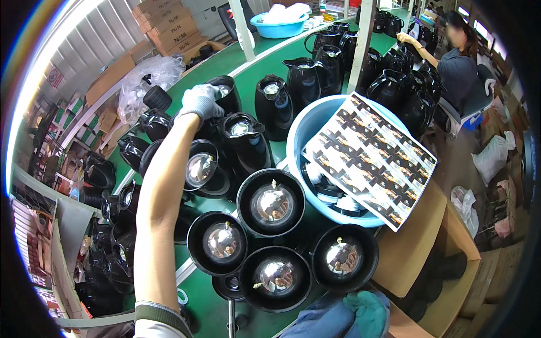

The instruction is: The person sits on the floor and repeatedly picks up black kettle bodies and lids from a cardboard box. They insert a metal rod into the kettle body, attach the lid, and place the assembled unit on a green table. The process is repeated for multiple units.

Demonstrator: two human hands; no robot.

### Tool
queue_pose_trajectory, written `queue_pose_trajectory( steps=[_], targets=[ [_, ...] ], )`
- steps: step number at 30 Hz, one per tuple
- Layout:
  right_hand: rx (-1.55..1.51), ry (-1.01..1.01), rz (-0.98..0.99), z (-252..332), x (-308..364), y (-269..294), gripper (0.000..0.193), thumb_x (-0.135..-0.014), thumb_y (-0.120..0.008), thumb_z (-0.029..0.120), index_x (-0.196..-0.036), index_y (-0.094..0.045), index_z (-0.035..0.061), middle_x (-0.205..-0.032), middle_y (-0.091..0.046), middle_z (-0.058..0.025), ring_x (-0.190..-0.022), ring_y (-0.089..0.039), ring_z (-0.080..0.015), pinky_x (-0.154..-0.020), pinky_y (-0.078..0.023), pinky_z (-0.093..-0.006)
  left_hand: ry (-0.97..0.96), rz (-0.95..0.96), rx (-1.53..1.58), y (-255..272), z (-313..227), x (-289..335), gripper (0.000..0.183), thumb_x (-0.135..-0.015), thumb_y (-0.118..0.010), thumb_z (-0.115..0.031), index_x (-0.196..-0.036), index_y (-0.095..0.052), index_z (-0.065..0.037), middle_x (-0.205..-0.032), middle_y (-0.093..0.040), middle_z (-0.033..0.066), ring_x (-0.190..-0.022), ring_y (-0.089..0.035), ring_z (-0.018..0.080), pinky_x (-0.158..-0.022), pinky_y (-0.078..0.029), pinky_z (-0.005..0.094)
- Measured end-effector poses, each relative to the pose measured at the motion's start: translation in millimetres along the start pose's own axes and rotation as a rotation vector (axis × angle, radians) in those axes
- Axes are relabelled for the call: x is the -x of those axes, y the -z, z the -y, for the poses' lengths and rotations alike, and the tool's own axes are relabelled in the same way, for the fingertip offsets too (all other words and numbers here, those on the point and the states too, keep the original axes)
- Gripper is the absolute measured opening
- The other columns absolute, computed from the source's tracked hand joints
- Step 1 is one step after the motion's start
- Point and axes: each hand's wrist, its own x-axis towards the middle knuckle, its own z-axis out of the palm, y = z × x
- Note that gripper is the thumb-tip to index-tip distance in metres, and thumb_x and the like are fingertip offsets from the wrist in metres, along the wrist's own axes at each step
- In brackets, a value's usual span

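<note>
My left arm reaches up from the lower left. My left hand (200,103), in a whitish work glove, is closed at the side of a black vacuum jug (225,97); the gripped part is hidden behind the fingers. Close by stands another black jug (243,143) with a round silvery top piece. Nearer to me, several black jug bodies (271,203) stand bottom up, their mirrored glass liners and small pale tips showing. A further upturned body (201,164) lies beneath my forearm. My right hand is not in view.
A light blue tub (294,132) holds black parts, with a printed sheet (375,160) across it. An open carton (417,242) stands right. More jugs (304,79) line the green table (265,53). A seated co-worker (459,67) reaches toward jugs. Blue-grey cloth (321,318) and green fabric (369,312) are at the bottom.
</note>
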Motion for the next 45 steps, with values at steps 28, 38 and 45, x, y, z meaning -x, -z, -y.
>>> queue_pose_trajectory(
  steps=[28,38,45],
  targets=[
    [1.492,1.145,0.317,134.4,185.3,-76.5,0.034,-0.079,-0.083,0.031,-0.098,-0.066,0.0080,-0.137,-0.063,-0.0187,-0.130,-0.059,-0.0395,-0.102,-0.050,-0.0520,-0.945,-0.399,0.717,217.2,-143.2,535.6,0.032,-0.073,-0.075,-0.010,-0.105,-0.073,-0.006,-0.107,-0.069,0.0133,-0.102,-0.068,0.0303,-0.089,-0.055,0.0440],
    [0.512,1.159,0.395,67.6,245.6,35.3,0.044,-0.074,-0.090,0.033,-0.105,-0.067,0.0125,-0.152,-0.051,-0.0213,-0.144,-0.044,-0.0461,-0.113,-0.042,-0.0597,0.039,0.938,1.349,-73.1,-163.6,654.0,0.059,-0.095,-0.069,-0.025,-0.146,-0.053,0.000,-0.142,-0.061,0.0187,-0.126,-0.062,0.0262,-0.109,-0.049,0.0393],
    [0.877,1.011,0.613,69.2,228.4,48.1,0.033,-0.085,-0.078,0.042,-0.102,-0.067,0.0159,-0.148,-0.058,-0.0135,-0.147,-0.042,-0.0401,-0.117,-0.011,-0.0763,0.115,0.918,1.349,-73.4,-198.1,628.7,0.058,-0.095,-0.068,-0.025,-0.145,-0.054,0.000,-0.140,-0.062,0.0186,-0.125,-0.062,0.0267,-0.108,-0.050,0.0395]
  ],
)
